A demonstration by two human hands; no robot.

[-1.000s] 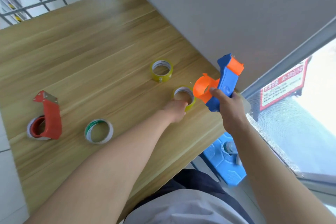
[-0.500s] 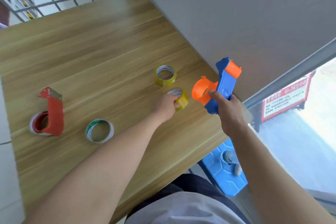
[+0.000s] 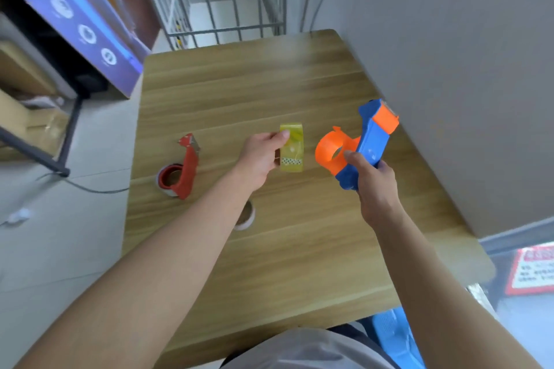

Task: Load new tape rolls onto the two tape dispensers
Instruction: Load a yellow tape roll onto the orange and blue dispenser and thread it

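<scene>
Above the wooden tabletop [image 3: 299,249], the left hand [image 3: 260,156] holds a yellow tape roll [image 3: 291,148] lifted clear of the surface, its grip pinching the roll with the thumb on the upper rim and the fingers hidden behind. The roll is turned edge-on to the camera, so its outer band faces the view and a small checkered strip shows near its lower part. Just to its right, apart from it, the right hand [image 3: 374,186] holds a blue and orange tape dispenser [image 3: 359,147], its grip wrapped tight around the blue handle with the thumb on the side near the orange hub. The empty orange hub points toward the yellow roll, with a gap between them. Off to the left, a red tape dispenser [image 3: 181,171] lies on the tabletop with a roll already seated in it. Another tape roll [image 3: 247,216] lies flat on the tabletop, mostly hidden beneath the left forearm. A grey wall runs along the tabletop's right side.
</scene>
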